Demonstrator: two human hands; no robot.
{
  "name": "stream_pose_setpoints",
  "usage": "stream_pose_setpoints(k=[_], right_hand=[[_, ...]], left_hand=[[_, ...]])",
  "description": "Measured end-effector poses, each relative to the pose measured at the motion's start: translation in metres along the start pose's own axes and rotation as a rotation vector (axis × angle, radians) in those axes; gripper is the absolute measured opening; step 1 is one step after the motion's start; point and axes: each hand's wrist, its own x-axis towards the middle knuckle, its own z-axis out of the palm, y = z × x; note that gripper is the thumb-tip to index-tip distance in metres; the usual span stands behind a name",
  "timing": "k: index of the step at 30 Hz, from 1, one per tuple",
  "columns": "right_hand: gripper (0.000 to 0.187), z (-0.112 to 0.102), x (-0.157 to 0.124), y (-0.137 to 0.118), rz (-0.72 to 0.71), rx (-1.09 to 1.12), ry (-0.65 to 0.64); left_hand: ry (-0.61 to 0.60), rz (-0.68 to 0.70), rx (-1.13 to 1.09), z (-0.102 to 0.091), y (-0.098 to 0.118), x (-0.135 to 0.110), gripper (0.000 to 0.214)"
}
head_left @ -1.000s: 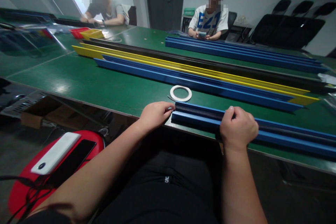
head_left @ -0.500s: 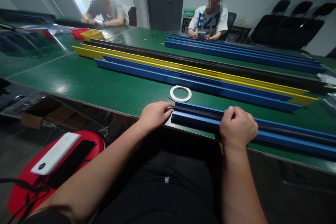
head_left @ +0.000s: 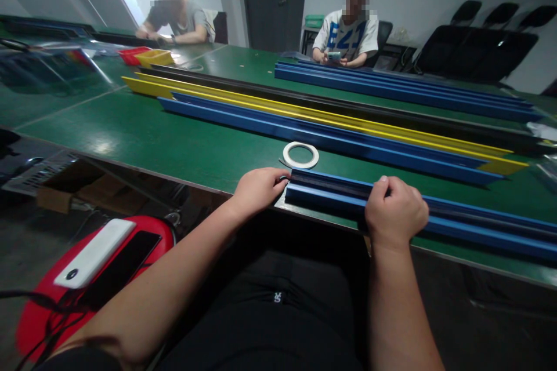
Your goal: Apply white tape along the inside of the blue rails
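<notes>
A long blue channel profile (head_left: 327, 195) lies along the near edge of the table, with a black strip (head_left: 331, 184) running inside its groove. At its left end my left hand (head_left: 261, 188) is closed, thumb and forefinger pinching what looks like the dark end of that strip. Farther along, my right hand (head_left: 395, 211) is closed in a fist over the profile, thumb on top; its fingertips are hidden. Just behind the profile's left end, a roll of narrow white tape (head_left: 287, 161) lies flat.
Beyond lie another blue profile (head_left: 261, 122), a yellow profile (head_left: 209, 93) and black profiles (head_left: 391, 109). More blue profiles (head_left: 348, 81) lie at the far side, near a seated person (head_left: 348, 35). Another person (head_left: 187, 20) sits far left. A red stool (head_left: 32, 324) holds a white device (head_left: 96, 252).
Both hands keep their grip and place on the profile. The whole view has shifted very slightly.
</notes>
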Motion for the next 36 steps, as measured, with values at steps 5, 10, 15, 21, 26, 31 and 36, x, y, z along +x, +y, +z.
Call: stream_pose_setpoints(k=[5, 10, 15, 21, 26, 31, 36], right_hand=[[0.030, -0.0004, -0.0001, 0.0000, -0.004, -0.009, 0.005], [0.030, -0.0007, -0.0002, -0.0001, -0.002, 0.007, 0.009], [0.030, 0.0001, 0.0001, 0.0001, -0.004, 0.005, 0.014], [0.031, -0.0005, 0.0006, 0.0001, 0.001, 0.014, 0.002], [0.033, -0.0005, 0.0002, -0.0002, 0.009, 0.019, -0.005], [0.034, -0.0004, 0.0004, 0.0000, 0.015, 0.029, -0.004], [0.032, -0.0008, -0.0003, 0.0005, -0.001, 0.015, 0.007]], left_hand=[[-0.013, 0.009, -0.038, -0.0013, -0.0001, 0.0000, 0.028], [0.030, -0.034, -0.082, -0.0007, 0.0013, -0.0023, 0.026], [0.051, -0.079, -0.103, 0.0003, 0.0026, -0.0036, 0.029], [0.041, -0.044, -0.087, 0.0008, 0.0014, -0.0021, 0.027], [0.029, -0.029, -0.033, 0.0015, 0.0002, -0.0007, 0.028], [0.028, -0.017, -0.015, 0.0021, -0.0003, 0.0002, 0.027], [0.031, -0.004, -0.019, 0.0017, -0.0007, 0.0002, 0.026]])
